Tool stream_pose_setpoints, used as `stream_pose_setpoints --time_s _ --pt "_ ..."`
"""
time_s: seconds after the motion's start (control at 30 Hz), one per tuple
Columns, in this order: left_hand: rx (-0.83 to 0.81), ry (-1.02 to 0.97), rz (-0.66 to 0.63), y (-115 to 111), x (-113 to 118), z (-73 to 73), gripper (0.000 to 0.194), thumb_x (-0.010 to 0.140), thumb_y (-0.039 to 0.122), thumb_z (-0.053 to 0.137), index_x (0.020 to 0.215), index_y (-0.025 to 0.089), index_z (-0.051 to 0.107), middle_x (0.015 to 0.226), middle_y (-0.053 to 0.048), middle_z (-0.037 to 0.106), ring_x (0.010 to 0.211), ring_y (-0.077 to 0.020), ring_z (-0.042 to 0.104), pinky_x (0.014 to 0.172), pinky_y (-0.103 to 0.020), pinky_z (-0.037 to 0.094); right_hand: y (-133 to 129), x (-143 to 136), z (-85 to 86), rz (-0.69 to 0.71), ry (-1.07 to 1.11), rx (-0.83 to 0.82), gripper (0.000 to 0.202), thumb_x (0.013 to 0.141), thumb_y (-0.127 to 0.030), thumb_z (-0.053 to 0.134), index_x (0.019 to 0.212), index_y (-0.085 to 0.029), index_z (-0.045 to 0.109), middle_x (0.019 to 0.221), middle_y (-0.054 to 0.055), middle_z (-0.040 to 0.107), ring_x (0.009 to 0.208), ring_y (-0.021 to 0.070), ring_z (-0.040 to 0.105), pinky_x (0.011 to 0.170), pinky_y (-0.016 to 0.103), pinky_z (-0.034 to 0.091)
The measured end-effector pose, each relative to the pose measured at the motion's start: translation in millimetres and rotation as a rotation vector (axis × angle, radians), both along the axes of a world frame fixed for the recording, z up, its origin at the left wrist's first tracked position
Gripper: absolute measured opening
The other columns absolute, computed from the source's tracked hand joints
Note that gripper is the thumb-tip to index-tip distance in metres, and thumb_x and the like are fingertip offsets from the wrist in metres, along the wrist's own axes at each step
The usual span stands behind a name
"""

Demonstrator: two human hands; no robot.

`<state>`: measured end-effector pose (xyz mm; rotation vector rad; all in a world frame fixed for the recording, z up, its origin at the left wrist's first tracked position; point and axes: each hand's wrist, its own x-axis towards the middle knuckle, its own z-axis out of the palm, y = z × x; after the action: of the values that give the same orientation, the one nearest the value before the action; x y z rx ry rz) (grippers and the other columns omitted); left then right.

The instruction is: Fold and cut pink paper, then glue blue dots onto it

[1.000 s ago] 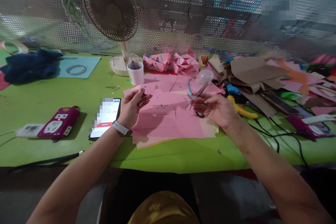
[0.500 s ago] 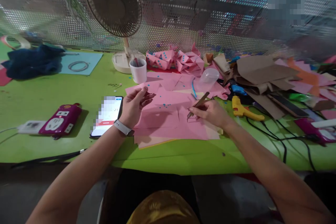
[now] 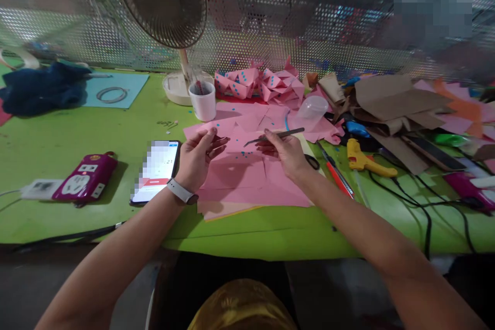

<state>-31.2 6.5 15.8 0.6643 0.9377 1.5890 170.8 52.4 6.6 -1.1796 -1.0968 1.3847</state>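
Observation:
My right hand [image 3: 280, 150] is closed on dark metal tweezers [image 3: 290, 133], whose tips point left above pink paper sheets [image 3: 235, 172]. Small blue dots [image 3: 243, 153] lie in a cluster on the paper, below the tweezer tips. To the left, my left hand [image 3: 201, 153] is raised over the paper's edge, with thumb and index finger pinched together; anything between them is too small to make out. A watch with a pale strap [image 3: 178, 191] is on the left wrist.
A phone [image 3: 158, 172] and a purple power socket [image 3: 85, 178] lie at left. Behind stand a fan [image 3: 164, 2], a white cup [image 3: 203, 104] and folded pink shapes with blue dots [image 3: 266, 85]. At right are a yellow glue gun [image 3: 365, 159], a red cutter [image 3: 338, 175], cables and brown paper [image 3: 398, 100].
My right hand has moved left and up with the tweezers, which now lie flatter and closer to my left hand. The red cutter has come into view. My left hand keeps its pinch.

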Motion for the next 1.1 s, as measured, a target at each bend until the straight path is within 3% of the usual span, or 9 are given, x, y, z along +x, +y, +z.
stream_pose_setpoints --time_s 0.2,0.4,1.1 --pt "-0.159 -0.033 -0.037 -0.2 4.9 -5.4 0.020 0.071 0.026 0.079 0.081 0.016 0.066 0.074 -0.004 0.072 0.078 -0.0177 0.072 0.078 -0.031 0.057 -5.1 1.8 -19.1 -0.032 -0.102 0.058 0.041 0.068 -0.056 0.074 0.077 -0.016 0.070 0.067 0.006 0.073 0.057 0.0164 0.069 0.052 0.024 0.054" --pt "-0.195 -0.055 -0.057 3.3 6.0 -10.6 0.014 0.073 0.022 0.077 0.078 0.014 0.067 0.074 -0.004 0.070 0.078 -0.0175 0.071 0.075 -0.030 0.057 0.8 2.9 -27.1 0.010 -0.041 0.092 0.039 0.069 -0.053 0.075 0.080 -0.016 0.070 0.066 0.005 0.073 0.057 0.0154 0.069 0.053 0.024 0.054" --pt "-0.195 -0.028 -0.065 2.2 7.1 -9.3 0.011 0.075 0.020 0.075 0.079 0.014 0.067 0.074 -0.003 0.069 0.074 -0.0158 0.071 0.074 -0.028 0.057 1.0 -0.2 -28.3 0.014 -0.082 0.120 0.042 0.068 -0.056 0.073 0.081 -0.017 0.067 0.068 0.004 0.072 0.060 0.0159 0.070 0.055 0.025 0.055"
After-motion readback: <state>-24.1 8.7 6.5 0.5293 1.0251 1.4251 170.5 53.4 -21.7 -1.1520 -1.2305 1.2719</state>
